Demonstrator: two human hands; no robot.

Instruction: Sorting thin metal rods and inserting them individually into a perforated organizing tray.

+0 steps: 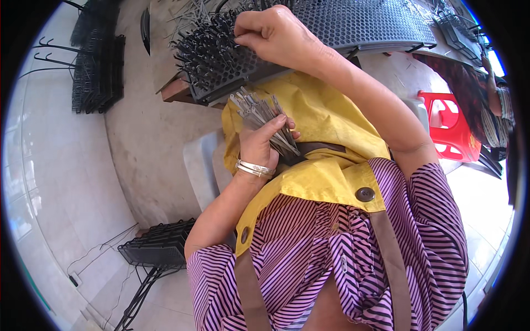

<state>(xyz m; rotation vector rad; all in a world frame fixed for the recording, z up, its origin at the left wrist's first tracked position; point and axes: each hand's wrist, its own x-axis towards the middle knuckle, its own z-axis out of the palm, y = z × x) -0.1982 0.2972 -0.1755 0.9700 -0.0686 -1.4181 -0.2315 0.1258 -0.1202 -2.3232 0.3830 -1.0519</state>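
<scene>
Some of the thin metal strips (256,107) are hidden by the L hand (259,140), & the blk perforated rack's (364,25) far edge is cut off. L fingers wrap the bundle over the yellow apron (314,96), nr the rack's front edge. R hand (279,36), fingers curled, hovers toward the rack's L end by dark thin pieces (207,49); can't tell if it's gripping any.

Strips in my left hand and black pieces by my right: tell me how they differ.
Colour: the strips are silvery grey; the black pieces are dark.
Place: the strips are gripped in your left hand; the black pieces crowd one end of the tray.
Amount: the strips make a small bundle, the black pieces a much bigger cluster.
Both are slender and bunched together.
</scene>
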